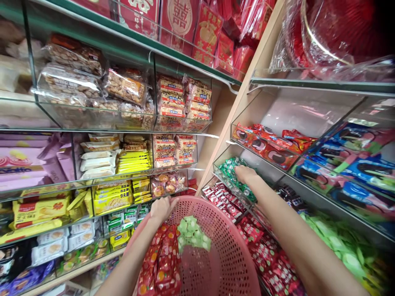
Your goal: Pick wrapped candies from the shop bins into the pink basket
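My left hand (162, 209) is closed over the far left rim of a pink perforated plastic basket (231, 230). Inside the basket lie red patterned packets (160, 263) and a heap of pale green wrapped sweets (193, 232). To the right, my right hand (246, 174) reaches into a clear shelf bin of green-wrapped candies (230, 166) and touches them. Its fingers bend down among the candies, so their tips are hidden and I cannot tell whether they hold any.
Bins of red-and-white wrapped sweets (222, 201), red packets (268, 250) and light green sweets (345, 242) slope along the right. Glass-fronted shelves at left hold nut bars (70, 82) and yellow packs (112, 197). A wooden upright (230, 119) divides the shelves.
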### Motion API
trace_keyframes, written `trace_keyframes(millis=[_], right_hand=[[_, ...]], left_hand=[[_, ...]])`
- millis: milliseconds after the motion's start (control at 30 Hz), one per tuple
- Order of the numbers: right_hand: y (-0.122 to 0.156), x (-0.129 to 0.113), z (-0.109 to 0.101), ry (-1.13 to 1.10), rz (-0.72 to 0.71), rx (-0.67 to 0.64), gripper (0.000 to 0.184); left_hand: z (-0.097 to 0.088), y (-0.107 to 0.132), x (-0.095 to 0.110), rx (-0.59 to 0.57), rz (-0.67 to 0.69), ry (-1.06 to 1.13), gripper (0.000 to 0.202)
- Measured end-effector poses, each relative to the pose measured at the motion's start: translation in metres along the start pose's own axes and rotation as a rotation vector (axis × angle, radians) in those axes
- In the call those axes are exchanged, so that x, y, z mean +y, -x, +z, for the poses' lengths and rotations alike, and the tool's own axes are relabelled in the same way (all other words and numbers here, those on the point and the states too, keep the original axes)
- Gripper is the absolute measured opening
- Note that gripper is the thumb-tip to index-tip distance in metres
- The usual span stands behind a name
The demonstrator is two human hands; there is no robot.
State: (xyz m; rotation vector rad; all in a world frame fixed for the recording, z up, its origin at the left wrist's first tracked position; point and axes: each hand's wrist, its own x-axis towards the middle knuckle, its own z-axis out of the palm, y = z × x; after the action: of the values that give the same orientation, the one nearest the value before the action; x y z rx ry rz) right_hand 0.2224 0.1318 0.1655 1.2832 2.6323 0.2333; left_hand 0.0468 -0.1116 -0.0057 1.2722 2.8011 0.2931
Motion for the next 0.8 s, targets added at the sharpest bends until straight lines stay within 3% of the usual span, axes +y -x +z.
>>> trace_keyframes(millis=[333,533,700,800], right_hand=[[0.0,0.017,-0.005,-0.334,0.033,0.11,0.022],[0.006,0.017,-0.008,-0.801,0.046,0.127,0.013],[0.02,0.007,-0.012,-1.276,-0.012,0.003,0.02],[0.016,0.004,-0.012,-1.543,0.053,-0.027,0.021]], left_hand=[[-0.002,-0.002,0.005,-0.006,0.016,-0.009,0.066],[-0.002,-0.005,0.011,-0.032,0.013,-0.005,0.064],[-0.001,-0.006,0.014,-0.045,0.0,0.013,0.067],[0.0,-0.005,0.017,-0.034,0.013,0.014,0.064]])
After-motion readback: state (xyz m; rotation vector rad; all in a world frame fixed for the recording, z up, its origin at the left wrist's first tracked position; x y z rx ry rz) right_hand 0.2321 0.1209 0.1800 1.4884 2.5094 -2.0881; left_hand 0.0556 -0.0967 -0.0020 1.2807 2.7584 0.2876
